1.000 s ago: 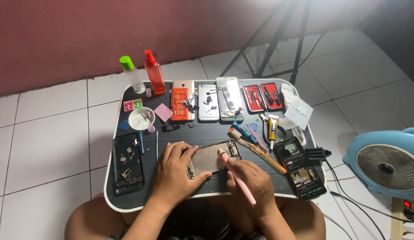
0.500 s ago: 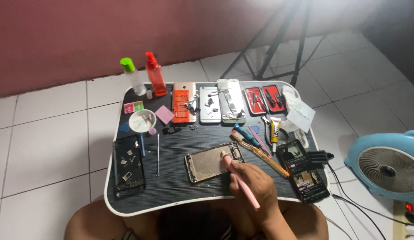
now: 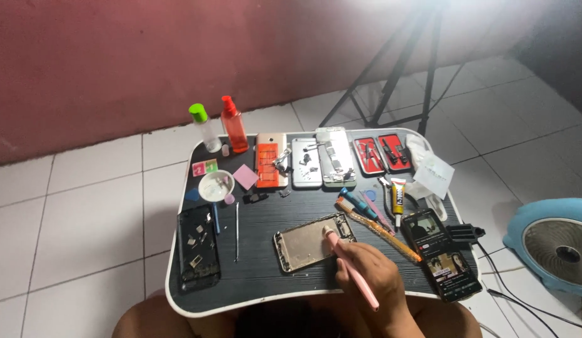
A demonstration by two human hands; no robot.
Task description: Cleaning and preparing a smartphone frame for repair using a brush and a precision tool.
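Observation:
An opened gold phone shell (image 3: 306, 244) lies flat near the front of a small black lap table (image 3: 259, 216). My right hand (image 3: 372, 275) grips a pink pen-shaped tool (image 3: 350, 266), and its tip rests on the shell's right end. My left hand is out of view. A black phone (image 3: 444, 253) with a lit screen lies just right of my hand.
A dark phone panel (image 3: 198, 247) with small parts lies at the left, beside a white cup (image 3: 216, 186). Two bottles (image 3: 219, 128), several phone shells (image 3: 306, 161) and red tool cases (image 3: 381, 153) line the back. A blue fan (image 3: 553, 244) stands on the floor at the right, a tripod behind.
My left hand has let go of the gold shell and left the view. My right hand stays on the pink tool at the shell's right end.

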